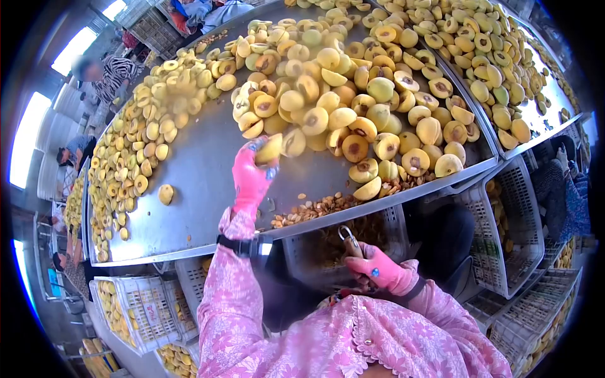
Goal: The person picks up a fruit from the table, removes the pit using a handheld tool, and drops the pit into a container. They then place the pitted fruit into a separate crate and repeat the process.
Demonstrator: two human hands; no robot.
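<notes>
My left hand [251,179], in a pink glove, is closed on a yellow peach half [270,150] above the metal table, at the near edge of a large heap of peach halves [315,120]. My right hand [383,272], also pink-gloved, is wrapped round the brown handle of a pitting tool [350,242]. Its metal loop points up and away from me, just below the table's front rim. Many halves in the heap show dark, reddish hollows. Loose pits [318,209] lie along the front edge between my hands.
The metal table [189,217] has a raised front rim. A second heap [135,148] lies left, and more halves [485,57] lie beyond a divider. White crates [135,312] stand below left, another crate [513,220] right. Several people are around the tables.
</notes>
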